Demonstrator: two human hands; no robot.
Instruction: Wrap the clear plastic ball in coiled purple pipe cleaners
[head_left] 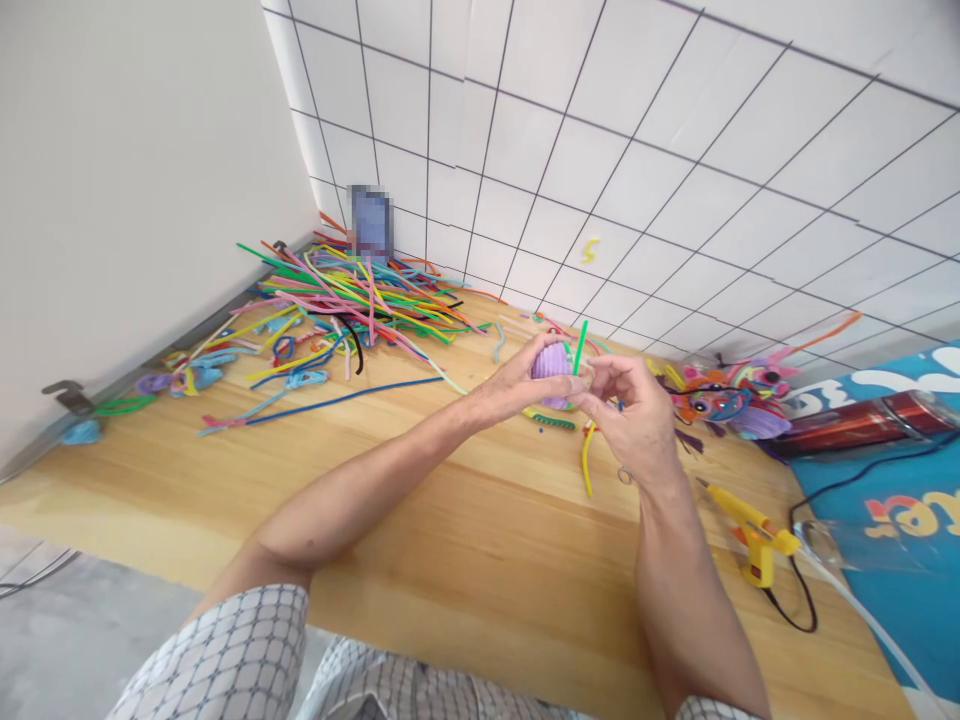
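My left hand [523,385] is closed round a purple ribbed piece [551,366], which looks built from coiled pipe cleaners, with its thumb across the front. A green pipe cleaner [581,345] sticks up at the piece's right edge. My right hand [634,400] pinches at that same edge, beside the green stem; what lies between its fingertips is mostly hidden. Just below the hands, a yellow pipe cleaner [587,465] hangs or lies over the wood, and a dark green coil [553,422] rests on the table.
A heap of coloured pipe cleaners [360,295] lies at the back left, a phone-like blurred object [371,222] behind it. Finished-looking colourful figures [724,400] sit at the right, near a red thermos [870,425]. A yellow glue gun [750,525] with its cord lies right of my right forearm.
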